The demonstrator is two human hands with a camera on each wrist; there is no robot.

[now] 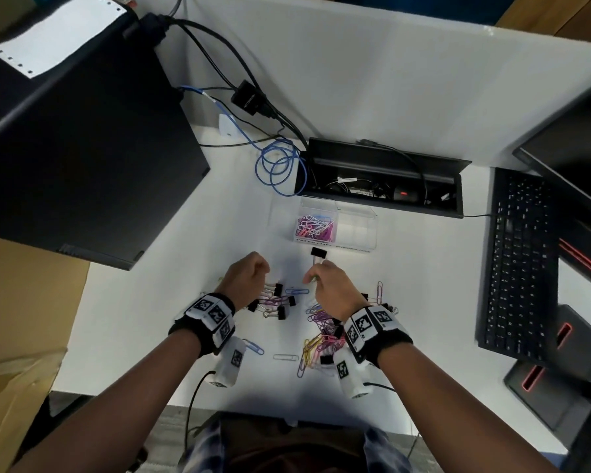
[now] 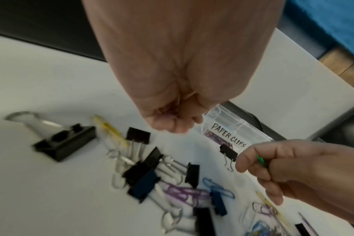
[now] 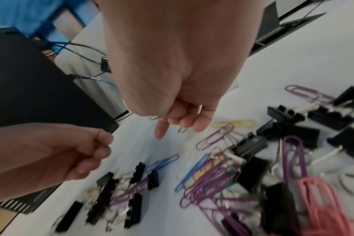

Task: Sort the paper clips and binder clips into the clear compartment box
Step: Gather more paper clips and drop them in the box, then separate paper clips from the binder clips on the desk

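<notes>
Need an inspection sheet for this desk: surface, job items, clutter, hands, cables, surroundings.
Surface: white desk.
Job items: clear box, paper clips in its left compartment, right one looks empty; loose paper clips and binder clips near the hands.
Clutter: nothing seen beyond the clips.
Hands: left hand curled, contents unclear; right hand pinches a black binder clip by its handles.
Cables: blue cable coiled beside the open cable tray.
Surroundings: keyboard right, black computer case left.
</notes>
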